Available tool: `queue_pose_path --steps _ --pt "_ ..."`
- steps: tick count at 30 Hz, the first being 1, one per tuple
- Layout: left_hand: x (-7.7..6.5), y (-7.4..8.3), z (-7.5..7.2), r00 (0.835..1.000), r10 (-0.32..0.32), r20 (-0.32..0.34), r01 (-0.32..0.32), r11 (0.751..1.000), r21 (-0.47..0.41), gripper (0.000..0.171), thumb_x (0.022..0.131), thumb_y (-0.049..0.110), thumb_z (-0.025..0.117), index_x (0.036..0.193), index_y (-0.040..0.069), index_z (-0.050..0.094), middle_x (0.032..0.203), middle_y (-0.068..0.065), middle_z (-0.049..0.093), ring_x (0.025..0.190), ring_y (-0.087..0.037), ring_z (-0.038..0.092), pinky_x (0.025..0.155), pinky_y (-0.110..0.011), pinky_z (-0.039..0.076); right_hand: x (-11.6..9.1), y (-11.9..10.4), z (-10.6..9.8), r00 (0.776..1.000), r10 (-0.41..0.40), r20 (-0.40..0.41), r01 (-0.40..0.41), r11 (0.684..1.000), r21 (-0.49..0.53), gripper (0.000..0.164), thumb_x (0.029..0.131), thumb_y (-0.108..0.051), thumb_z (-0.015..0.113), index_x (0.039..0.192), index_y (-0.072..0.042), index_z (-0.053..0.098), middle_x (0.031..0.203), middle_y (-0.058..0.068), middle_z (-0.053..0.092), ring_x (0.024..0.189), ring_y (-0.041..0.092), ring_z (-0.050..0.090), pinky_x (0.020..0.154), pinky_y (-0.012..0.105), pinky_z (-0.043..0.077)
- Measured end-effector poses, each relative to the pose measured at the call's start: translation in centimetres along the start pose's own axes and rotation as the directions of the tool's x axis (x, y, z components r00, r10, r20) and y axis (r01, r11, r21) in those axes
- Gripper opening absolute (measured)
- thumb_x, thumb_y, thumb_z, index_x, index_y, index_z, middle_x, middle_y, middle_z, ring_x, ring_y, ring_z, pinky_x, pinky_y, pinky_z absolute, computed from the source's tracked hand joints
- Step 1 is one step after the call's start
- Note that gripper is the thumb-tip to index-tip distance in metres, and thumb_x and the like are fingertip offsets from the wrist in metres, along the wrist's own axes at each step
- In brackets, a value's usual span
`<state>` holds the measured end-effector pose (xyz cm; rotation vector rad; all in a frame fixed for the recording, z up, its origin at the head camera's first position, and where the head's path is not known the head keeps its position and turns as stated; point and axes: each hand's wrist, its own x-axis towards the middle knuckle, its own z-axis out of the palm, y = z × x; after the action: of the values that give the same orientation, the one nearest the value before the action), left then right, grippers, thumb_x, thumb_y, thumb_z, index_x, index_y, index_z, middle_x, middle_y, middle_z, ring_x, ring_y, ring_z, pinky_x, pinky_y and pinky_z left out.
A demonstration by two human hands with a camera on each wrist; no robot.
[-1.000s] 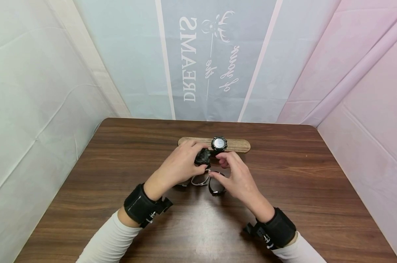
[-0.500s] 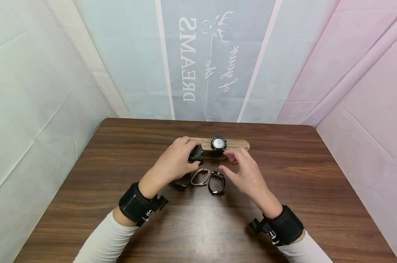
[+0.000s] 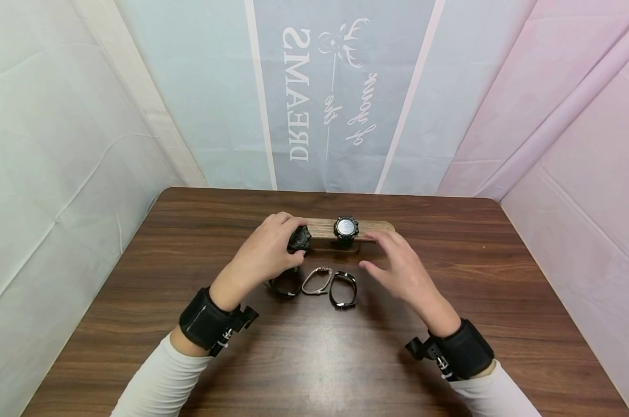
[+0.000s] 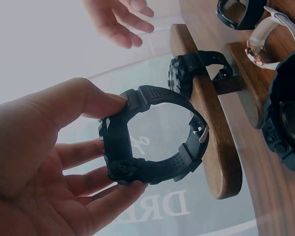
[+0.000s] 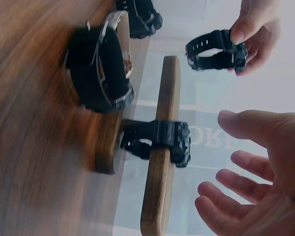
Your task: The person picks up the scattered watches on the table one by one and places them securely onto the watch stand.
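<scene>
My left hand pinches a black wristwatch between thumb and fingers at the left part of a wooden watch stand. In the left wrist view, that wristwatch is a buckled loop, and its strap overlaps the stand's bar in the picture; whether they touch I cannot tell. Around the bar's middle sits another black wristwatch with a pale dial. My right hand hovers near the bar's right end, fingers spread and holding nothing. The right wrist view shows this hand apart from the mounted wristwatch.
Three more watches stand in front of the stand on the brown table: a black one at left, a pale-strapped one in the middle, and a black one at right. Fabric walls enclose the table's back and sides.
My left hand has carried the black wristwatch leftward along the stand, away from the mounted one. The right hand has moved right, away from the watches, and its fingers have spread.
</scene>
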<state>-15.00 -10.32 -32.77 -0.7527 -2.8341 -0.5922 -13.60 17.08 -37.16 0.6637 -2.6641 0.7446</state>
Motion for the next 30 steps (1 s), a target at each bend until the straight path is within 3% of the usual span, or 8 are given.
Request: queue_pose_path --steps 15,30 --pt "0.4 -1.6 -0.2 1.0 -0.01 -0.004 0.01 1.0 -0.003 0.048 0.076 0.02 0.069 0.12 0.01 0.056 0.113 -0.006 0.056 0.1 -0.022 0.049 0.079 -0.035 0.047 1.2 3.3 -0.5 0.999 0.027 0.029 -0.024 0.995 -0.096 0.055 0.077 -0.02 0.073 0.126 -0.004 0.052 0.129 0.017 0.048 0.117 0.036 0.042 0.094 0.052 0.04" --pt "0.8 -3.5 0.1 1.0 0.032 0.002 -0.031 0.998 -0.05 0.049 0.074 0.016 0.071 0.121 0.01 0.057 0.118 -0.004 0.056 0.106 -0.022 0.049 0.084 -0.037 0.047 2.2 5.0 0.0 0.997 0.039 0.066 -0.03 0.991 -0.129 0.057 0.077 -0.014 0.073 0.128 -0.004 0.05 0.131 0.02 0.045 0.118 0.039 0.038 0.092 0.054 0.04"
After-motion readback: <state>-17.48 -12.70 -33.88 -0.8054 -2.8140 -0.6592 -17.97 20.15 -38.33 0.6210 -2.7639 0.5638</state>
